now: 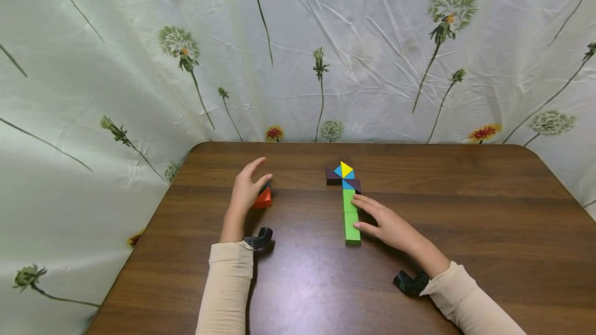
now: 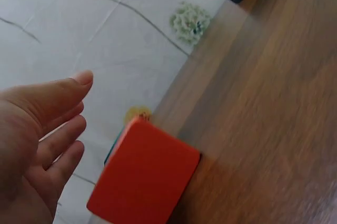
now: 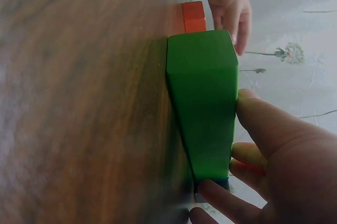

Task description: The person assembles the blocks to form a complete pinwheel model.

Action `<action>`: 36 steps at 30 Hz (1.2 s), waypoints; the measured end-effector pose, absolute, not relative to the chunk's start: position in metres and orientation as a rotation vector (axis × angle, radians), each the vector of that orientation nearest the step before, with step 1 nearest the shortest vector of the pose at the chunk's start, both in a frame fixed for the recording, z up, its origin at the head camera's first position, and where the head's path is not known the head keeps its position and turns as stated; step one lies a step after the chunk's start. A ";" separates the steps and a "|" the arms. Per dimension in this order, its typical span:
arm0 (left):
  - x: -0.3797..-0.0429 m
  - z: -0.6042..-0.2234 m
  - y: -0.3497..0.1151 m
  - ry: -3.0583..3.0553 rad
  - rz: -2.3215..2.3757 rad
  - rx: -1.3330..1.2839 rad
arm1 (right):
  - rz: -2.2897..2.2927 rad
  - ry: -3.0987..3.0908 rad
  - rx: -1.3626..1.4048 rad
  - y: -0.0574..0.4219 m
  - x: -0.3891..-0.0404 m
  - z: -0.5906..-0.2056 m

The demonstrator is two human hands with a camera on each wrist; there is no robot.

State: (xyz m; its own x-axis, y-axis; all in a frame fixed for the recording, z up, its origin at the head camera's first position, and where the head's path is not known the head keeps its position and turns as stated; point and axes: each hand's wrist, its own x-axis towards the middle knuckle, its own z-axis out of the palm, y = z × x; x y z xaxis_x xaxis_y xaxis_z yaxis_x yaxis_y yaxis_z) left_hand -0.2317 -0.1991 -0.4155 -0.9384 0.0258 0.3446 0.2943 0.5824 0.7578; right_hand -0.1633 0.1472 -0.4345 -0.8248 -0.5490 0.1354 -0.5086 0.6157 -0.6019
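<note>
My left hand (image 1: 243, 190) hovers beside a red triangular block (image 1: 264, 199), its thumb and fingers spread with nothing between them. Mostly hidden behind the red block is a blue one. Two bright green blocks (image 1: 351, 227) lie end to end in a line. My right hand (image 1: 393, 227) rests against their right side, its thumb on the nearer block and its fingertips by the farther one. Beyond the green line, small triangular blocks meet: a yellow one (image 1: 345, 169), dark purple ones (image 1: 332, 176) and several blue ones (image 1: 347, 185).
The blocks sit on a brown wooden table (image 1: 298, 283) with rounded far corners. A pale curtain (image 1: 279, 25) with a dandelion print hangs along its far and left edges. Black wrist devices (image 1: 412, 283) are worn on both arms under cream sleeves.
</note>
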 end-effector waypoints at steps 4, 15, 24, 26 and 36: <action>-0.232 -0.421 -0.205 -2.538 -1.343 -0.237 | -0.999 2.773 -0.905 0.147 -0.163 -0.435; -0.233 -0.431 -0.211 -2.605 -1.414 -0.161 | -0.993 2.760 -0.891 0.147 -0.164 -0.434; -0.233 -0.437 -0.215 -2.612 -1.395 -0.123 | -1.000 2.762 -0.899 0.148 -0.163 -0.434; -0.233 -0.438 -0.216 -2.607 -1.392 -0.118 | -1.003 2.765 -0.900 0.148 -0.163 -0.434; -0.236 -0.442 -0.212 -2.633 -1.351 0.052 | -1.007 2.753 -0.886 0.147 -0.163 -0.433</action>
State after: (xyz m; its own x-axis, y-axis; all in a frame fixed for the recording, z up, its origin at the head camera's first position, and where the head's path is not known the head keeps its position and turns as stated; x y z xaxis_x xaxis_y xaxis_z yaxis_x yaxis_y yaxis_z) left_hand -0.2359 -0.2122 -0.4416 -0.9829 -0.1136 0.1448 0.0514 0.5863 0.8085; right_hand -0.1628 0.1474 -0.4332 -0.8298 -0.5453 0.1185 -0.4932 0.6172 -0.6131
